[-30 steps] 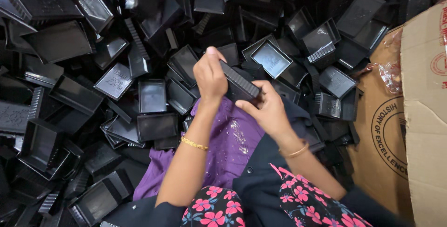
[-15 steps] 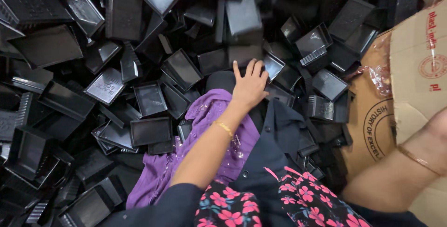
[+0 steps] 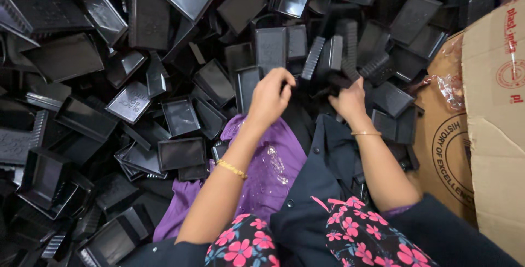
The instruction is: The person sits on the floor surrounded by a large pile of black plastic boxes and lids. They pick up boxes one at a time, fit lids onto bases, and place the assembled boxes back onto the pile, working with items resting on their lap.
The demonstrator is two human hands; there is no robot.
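Both hands were down in the pile of black trays (image 3: 180, 116). Left hand (image 3: 270, 96) was curled loosely, couldn't tell if it held anything. Right hand (image 3: 347, 100) gripped a ribbed tray stack (image 3: 334, 62) just above it.

Floor: not visible anywhere; fully covered. A heap of black rectangular plastic trays (image 3: 180, 116) spreads from 7 o'clock round through 12 to 2 o'clock, trays lying flat, tilted and overlapping, some open side up, some showing ribbed undersides. A brown corrugated cardboard box (image 3: 486, 152) stands at 3 to 4 o'clock, touching the heap's edge. Purple cloth (image 3: 268, 163) lies at 6 o'clock against the trays.
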